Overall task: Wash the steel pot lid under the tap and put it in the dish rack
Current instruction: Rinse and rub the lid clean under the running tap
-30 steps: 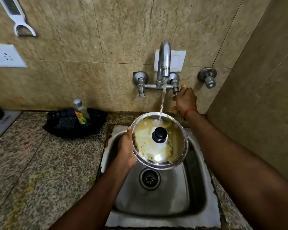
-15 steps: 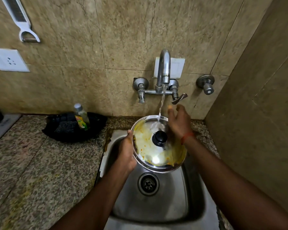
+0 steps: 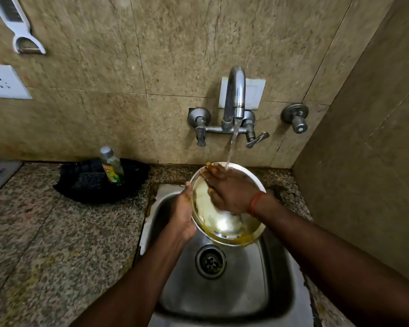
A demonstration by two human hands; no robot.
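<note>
The steel pot lid (image 3: 224, 226), smeared with yellow residue, is tilted over the sink (image 3: 257, 300) under the running tap (image 3: 234, 100). My left hand (image 3: 183, 215) grips the lid's left rim. My right hand (image 3: 229, 190) lies flat on the lid's face with fingers spread, covering its black knob, and the water stream lands at my fingertips on the lid's far edge. No dish rack is in view.
A dish soap bottle (image 3: 111, 166) stands in a black tray (image 3: 90, 185) on the granite counter (image 3: 45, 244) left of the sink. The drain (image 3: 210, 261) sits below the lid. A side wall (image 3: 368, 161) closes in on the right. A peeler (image 3: 21, 27) hangs on the back wall.
My right hand left the tap handle, came down and now lies across the lid's face, hiding the knob. The water keeps running. My left hand keeps its hold on the rim.
</note>
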